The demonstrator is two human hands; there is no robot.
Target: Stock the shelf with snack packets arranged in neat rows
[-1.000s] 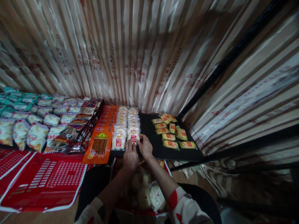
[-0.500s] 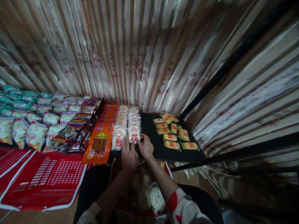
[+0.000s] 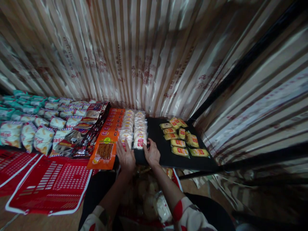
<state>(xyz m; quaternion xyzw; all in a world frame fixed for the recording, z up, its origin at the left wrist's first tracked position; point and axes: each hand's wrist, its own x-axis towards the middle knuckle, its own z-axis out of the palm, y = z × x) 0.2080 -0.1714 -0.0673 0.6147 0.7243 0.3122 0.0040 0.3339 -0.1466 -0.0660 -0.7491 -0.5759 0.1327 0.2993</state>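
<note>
Two rows of clear-wrapped white rice crackers lie side by side on a black shelf board (image 3: 166,160). My left hand (image 3: 126,158) rests on the front end of the left row (image 3: 127,123), fingers spread over its nearest pack. At the front right corner of the right row (image 3: 140,136), my right hand (image 3: 152,154) has its thumb and fingers apart, beside the nearest pack and seemingly touching its edge. Neither hand grips a pack. Directly left of the rows lies an orange snack bag (image 3: 103,150) with brown sticks pictured on it.
Yellow-wrapped snacks (image 3: 178,142) are scattered on the board's right side. Dark packets (image 3: 86,138) and white chip bags (image 3: 44,139) fill the left. Red baskets (image 3: 69,175) stand below. A black pole (image 3: 207,99) slants before the striped curtain (image 3: 154,57). More packs (image 3: 163,207) lie between my knees.
My left hand has moved left from the right row's front to the left row's front. My right hand has shifted slightly off the right row's end. The view has moved a little.
</note>
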